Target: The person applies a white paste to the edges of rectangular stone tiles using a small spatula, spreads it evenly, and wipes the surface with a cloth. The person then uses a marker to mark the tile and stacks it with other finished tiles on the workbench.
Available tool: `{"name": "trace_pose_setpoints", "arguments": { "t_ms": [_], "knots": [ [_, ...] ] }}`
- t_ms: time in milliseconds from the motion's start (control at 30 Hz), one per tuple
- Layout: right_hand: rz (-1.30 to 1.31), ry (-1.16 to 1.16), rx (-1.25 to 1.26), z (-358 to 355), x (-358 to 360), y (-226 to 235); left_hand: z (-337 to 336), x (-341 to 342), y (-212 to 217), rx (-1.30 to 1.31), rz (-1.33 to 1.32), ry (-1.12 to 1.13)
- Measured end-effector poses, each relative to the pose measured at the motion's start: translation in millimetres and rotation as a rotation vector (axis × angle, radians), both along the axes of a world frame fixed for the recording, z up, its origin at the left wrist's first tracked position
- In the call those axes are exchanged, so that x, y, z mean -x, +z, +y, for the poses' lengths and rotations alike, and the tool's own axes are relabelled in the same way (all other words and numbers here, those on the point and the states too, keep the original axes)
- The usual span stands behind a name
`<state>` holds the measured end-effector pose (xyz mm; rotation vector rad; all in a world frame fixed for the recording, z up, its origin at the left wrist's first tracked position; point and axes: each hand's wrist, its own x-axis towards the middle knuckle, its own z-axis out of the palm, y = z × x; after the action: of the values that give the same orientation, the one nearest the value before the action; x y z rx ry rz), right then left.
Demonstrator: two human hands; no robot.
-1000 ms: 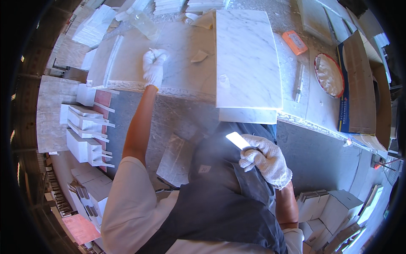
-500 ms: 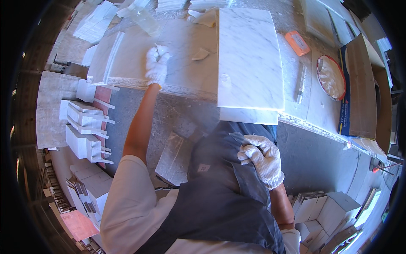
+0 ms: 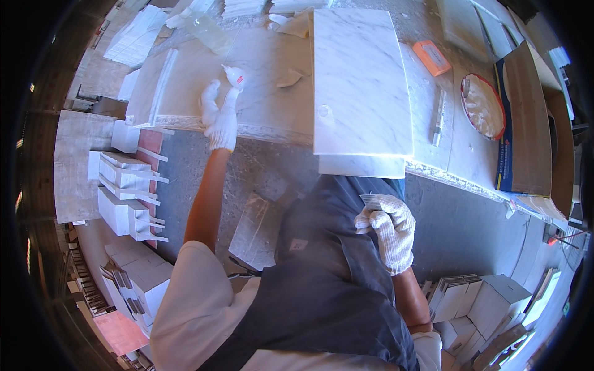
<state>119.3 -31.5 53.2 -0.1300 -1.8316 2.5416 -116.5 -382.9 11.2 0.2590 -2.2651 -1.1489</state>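
My left hand (image 3: 220,117), in a white knit glove, is at the front edge of the stone-topped bench with thumb and fingers apart. Just beyond its fingertips a small white squeeze bottle (image 3: 234,76) with a red mark rests on the pale slab. In front of my apron, my gloved right hand (image 3: 393,230) pinches a small flat grey scraper (image 3: 370,201); fingers hide its lower part. A grey-veined white marble panel (image 3: 364,86) lies between the hands and beyond them. Below its near edge another marble piece (image 3: 362,166) juts over the bench front.
On the bench right are an orange box (image 3: 432,58), a pen-like tube (image 3: 439,119), a red-rimmed dish of white paste (image 3: 482,108) and an open cardboard carton (image 3: 526,123). A stone shard (image 3: 291,78) and a clear bottle (image 3: 209,32) lie leftward. Cut pieces (image 3: 127,185) stack at left.
My left hand has let go of the small white bottle and drawn back toward the bench edge, its fingers spreading. My right hand has turned slightly, with the scraper still in it.
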Motion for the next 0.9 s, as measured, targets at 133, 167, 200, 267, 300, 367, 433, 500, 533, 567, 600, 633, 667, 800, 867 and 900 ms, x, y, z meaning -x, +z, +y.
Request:
{"name": "trace_pose_setpoints", "arguments": {
  "t_ms": [133,167,200,267,300,367,433,500,533,567,600,633,667,800,867,900],
  "knots": [
    [0.101,-0.047,-0.042,2.4,0.4,-5.1,35.6,-33.8,34.1,-0.115,-0.062,-0.228],
    [0.094,-0.091,-0.034,2.9,0.6,-4.2,45.0,-39.5,42.7,-0.168,-0.088,-0.299],
    [0.137,-0.099,-0.105,3.4,1.8,-3.0,53.9,-44.1,51.1,-0.17,-0.131,-0.315],
    [0.229,-0.213,-0.248,1.8,3.1,2.1,70.9,-51.1,65.8,-0.166,-0.17,-0.387],
    [0.257,-0.206,-0.272,1.1,0.8,7.3,78.8,-53.3,71.9,-0.15,-0.15,-0.431],
    [0.432,-0.157,-0.492,0.4,4.2,13.7,91.0,-57.0,82.9,0.296,0.106,-0.527],
    [0.609,-0.084,-0.72,-0.4,5.9,19.5,100.3,-60.8,91.3,0.614,0.304,-0.585],
    [0.646,-0.032,-0.798,-2.5,5.3,23.4,106.8,-63.7,97.7,0.797,0.415,-0.592],
    [0.615,-0.006,-0.8,-3.0,4.4,24.7,109.5,-64.6,99.9,0.782,0.389,-0.615],
    [0.596,-0.012,-0.777,-3.1,4.6,24.7,111.6,-65.2,101.8,0.767,0.363,-0.637],
    [0.589,-0.005,-0.767,-3.2,3.7,25.0,113.8,-65.5,102.8,0.744,0.336,-0.658],
    [0.586,0.007,-0.76,-2.5,4.1,24.4,116.0,-65.3,103.0,0.694,0.257,-0.691],
    [0.553,0.015,-0.723,-2.2,3.7,23.9,118.3,-65.3,102.4,0.635,0.179,-0.722],
    [0.529,0.016,-0.703,0.4,5.6,21.4,129.9,-62.3,94.3,0.52,0.072,-0.785],
    [0.483,0.013,-0.681,-0.3,5.2,21.1,134.8,-59.8,90.7,0.58,0.034,-0.796],
    [0.422,0.022,-0.633,-1.1,4.7,20.9,136.8,-58.1,89.5,0.61,-0.031,-0.795]
  ]
}}
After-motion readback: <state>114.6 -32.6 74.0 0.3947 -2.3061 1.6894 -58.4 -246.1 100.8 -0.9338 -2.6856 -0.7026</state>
